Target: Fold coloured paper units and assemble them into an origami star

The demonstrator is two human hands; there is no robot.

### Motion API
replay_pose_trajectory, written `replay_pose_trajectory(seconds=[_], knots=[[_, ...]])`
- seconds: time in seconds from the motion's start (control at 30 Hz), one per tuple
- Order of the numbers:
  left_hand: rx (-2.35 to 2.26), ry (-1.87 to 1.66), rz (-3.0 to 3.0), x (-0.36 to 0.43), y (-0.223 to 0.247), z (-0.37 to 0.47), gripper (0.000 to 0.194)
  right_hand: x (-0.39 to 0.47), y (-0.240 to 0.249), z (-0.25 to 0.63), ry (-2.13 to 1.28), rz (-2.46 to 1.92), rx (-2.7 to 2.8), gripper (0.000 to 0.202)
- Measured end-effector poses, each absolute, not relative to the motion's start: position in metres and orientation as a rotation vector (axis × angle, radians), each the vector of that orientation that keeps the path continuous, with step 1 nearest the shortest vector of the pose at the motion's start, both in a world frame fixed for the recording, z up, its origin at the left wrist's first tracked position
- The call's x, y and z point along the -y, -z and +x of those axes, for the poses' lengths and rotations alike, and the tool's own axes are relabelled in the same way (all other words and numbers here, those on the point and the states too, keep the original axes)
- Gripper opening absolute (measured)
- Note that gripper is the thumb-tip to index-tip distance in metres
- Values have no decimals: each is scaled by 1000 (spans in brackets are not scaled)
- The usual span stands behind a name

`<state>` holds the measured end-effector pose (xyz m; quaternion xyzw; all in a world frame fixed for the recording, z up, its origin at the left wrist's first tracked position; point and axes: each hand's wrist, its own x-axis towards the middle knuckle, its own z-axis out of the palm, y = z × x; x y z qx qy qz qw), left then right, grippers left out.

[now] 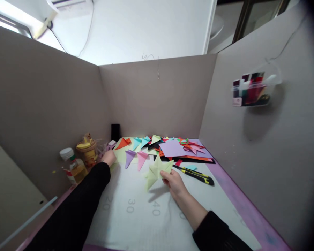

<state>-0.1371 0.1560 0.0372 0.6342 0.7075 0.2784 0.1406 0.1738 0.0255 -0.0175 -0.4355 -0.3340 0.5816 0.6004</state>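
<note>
A pale green folded paper star (155, 171) is pinched by its right side in my right hand (174, 182), held over the white sheet. My left hand (109, 158) reaches to the left edge of the pale green paper (121, 159), close to a small pale pink and white item (111, 144). Its fingers point away from me and are hidden, so what they hold cannot be seen. Folded paper pieces lie ahead: purple (130, 158), pink (142, 159), orange (123, 143) and light blue (137, 142). A black and yellow utility knife (196, 174) lies right of the star.
A lilac square sheet (172, 148) tops a heap of coloured paper at the back. Left stand a white-capped bottle (74, 167), a yellow-brown cup (87, 151) and a black upright object (115, 132). Grey panels (159, 97) enclose the table; a clear pouch (253, 89) hangs right.
</note>
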Motion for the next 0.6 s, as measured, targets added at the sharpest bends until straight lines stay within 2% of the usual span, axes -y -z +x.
replay_pose_trajectory(seconds=[0.2,0.3,0.37,0.43,0.6], knots=[[-1827,-914,1727,-119,-76,-109,47,-23,17,172,-1413,-882,888,27],[-1191,-1139,1501,-78,-88,-74,62,-17,9,172,-1504,-649,1082,39],[-936,-1108,1331,-53,-86,-50,69,-13,1,174,-1509,-540,1216,50],[-869,-1007,1226,-36,-76,-29,66,-10,-6,176,-1476,-499,1317,57],[-881,-977,1234,-34,-45,-3,31,-10,-7,177,-1540,-540,1390,60]])
